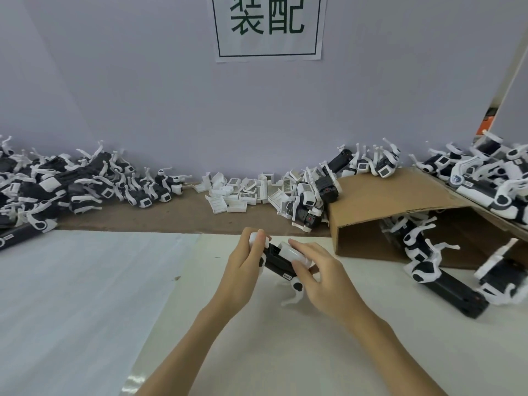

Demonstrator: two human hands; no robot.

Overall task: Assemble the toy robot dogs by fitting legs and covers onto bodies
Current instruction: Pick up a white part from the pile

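Observation:
A black toy dog body [276,262] is held just above the white table, between both hands. My left hand [245,260] grips its far white end, thumb curled over the top. My right hand [317,277] grips the near end, with fingers laid over a white cover [291,251] on top of the body. A white leg [295,294] hangs below the body near the right hand. The underside of the body is hidden by my fingers.
A pile of black-and-white dogs [71,184] lies at the back left. Loose white covers [243,192] are heaped at the back centre. A cardboard box [385,212] on its side lies at the right, with more dogs [445,275] spilling from it.

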